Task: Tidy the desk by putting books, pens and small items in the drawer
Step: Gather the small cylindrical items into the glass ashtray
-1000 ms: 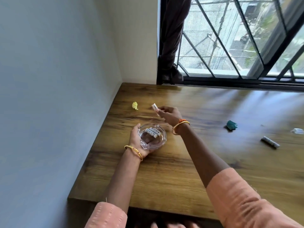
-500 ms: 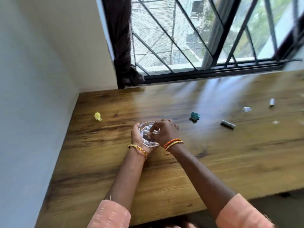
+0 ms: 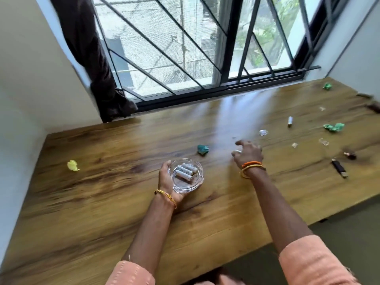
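Three white batteries (image 3: 186,171) in a glass dish (image 3: 198,183), low centre of frame, cradled from the left by the left hand (image 3: 167,182) on the wooden desk (image 3: 102,212). Right hand (image 3: 247,153) blurred at centre right, fingers spread over the desk; empty or not, cannot tell. Teal paper scrap (image 3: 203,149) just above the dish. Yellow scrap (image 3: 72,165) at left. Another battery (image 3: 290,121) and a lighter (image 3: 339,168) at right.
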Demonstrator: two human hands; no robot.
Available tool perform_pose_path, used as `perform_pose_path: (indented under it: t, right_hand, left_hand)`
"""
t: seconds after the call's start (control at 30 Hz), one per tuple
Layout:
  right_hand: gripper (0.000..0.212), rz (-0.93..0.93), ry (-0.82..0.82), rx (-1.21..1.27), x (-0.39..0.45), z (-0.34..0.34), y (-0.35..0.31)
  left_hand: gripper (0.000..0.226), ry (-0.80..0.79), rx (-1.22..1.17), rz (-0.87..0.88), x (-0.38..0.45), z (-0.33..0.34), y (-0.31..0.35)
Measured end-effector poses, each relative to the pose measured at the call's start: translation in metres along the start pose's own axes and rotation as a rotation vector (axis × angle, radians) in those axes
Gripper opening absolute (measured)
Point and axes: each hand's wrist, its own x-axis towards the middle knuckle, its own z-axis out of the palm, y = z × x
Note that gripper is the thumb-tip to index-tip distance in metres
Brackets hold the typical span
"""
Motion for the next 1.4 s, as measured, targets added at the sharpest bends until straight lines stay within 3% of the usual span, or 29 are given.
perform_pose_path:
  t: [0.1,0.23,0.4,0.57,0.73,1.27,1.4]
  right_hand:
    - [0.031,0.029,-0.064,-0.004,0.009,0.009,0.026]
    - [0.02,-0.039,0.072,0.174,0.001,0.017,0.036]
    - [0.017,0.082,-0.017,0.776,-0.005,-0.016,0.023]
    - [0.016,-0.281,-0.184,0.525,-0.036,-0.043,0.008]
    - [0.014,-0.453,-0.258,0.238,-0.044,-0.03,0.014]
    - [0.013,-0.412,-0.134,0.352,-0.053,0.005,0.006]
    - [0.007,-0.355,-0.071,0.506,-0.044,-0.01,0.01]
  left_hand:
    - [0.058,-0.092,0.012,-0.073,0.0,0.012,-0.009]
    - [0.062,-0.183,0.013,-0.155,0.004,0.025,-0.019]
    - [0.058,-0.18,-0.023,-0.115,0.01,0.048,-0.036]
    - [0.054,-0.174,-0.047,-0.085,0.029,0.069,-0.052]
    - [0.051,-0.167,-0.002,-0.029,0.034,0.079,-0.058]
    - [0.045,-0.01,0.056,-0.004,0.037,0.076,-0.058]
    - [0.049,-0.007,-0.007,-0.055,0.042,0.078,-0.055]
